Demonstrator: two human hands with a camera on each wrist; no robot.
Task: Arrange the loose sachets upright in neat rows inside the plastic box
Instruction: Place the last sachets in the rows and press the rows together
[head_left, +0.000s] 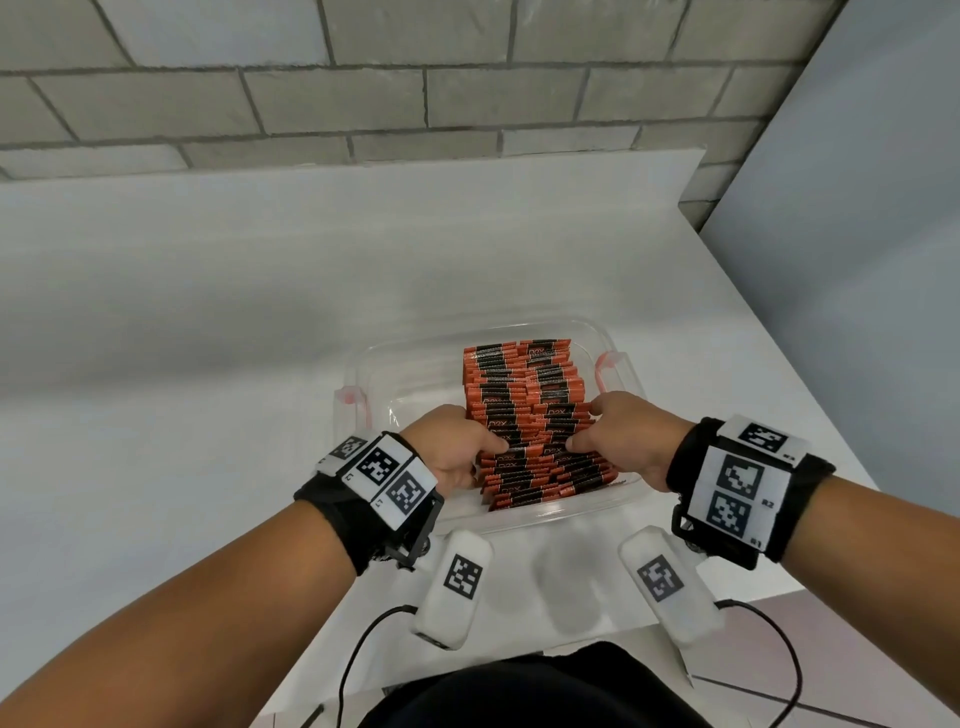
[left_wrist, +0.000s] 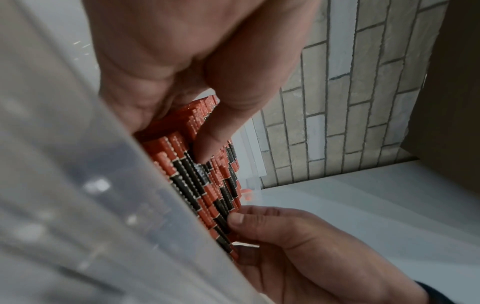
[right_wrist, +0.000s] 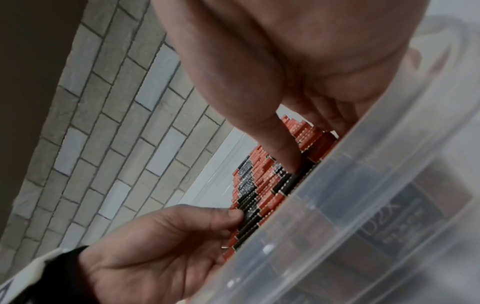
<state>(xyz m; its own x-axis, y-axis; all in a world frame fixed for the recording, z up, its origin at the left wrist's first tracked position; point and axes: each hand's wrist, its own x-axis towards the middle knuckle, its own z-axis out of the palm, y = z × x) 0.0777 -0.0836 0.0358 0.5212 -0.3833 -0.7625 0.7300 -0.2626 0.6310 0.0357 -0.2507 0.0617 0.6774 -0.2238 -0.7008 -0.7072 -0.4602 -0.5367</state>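
Only in the right wrist view: lettering through the plastic box (right_wrist: 389, 216) wall. Sachets (head_left: 524, 415) upright on edge inside, rows running near to far. Left hand (head_left: 457, 447) and right hand (head_left: 623, 436) clasping the near sachets from either side, thumbs atop.

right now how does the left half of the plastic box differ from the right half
The left half of the plastic box shows bare clear floor, while the right half is packed with red and black sachets standing on edge in rows. The left hand reaches in over the bare half and the right hand over the box's right edge, each thumb on the sachets' top edges. Both halves share the same clear walls, with a red latch on each side.
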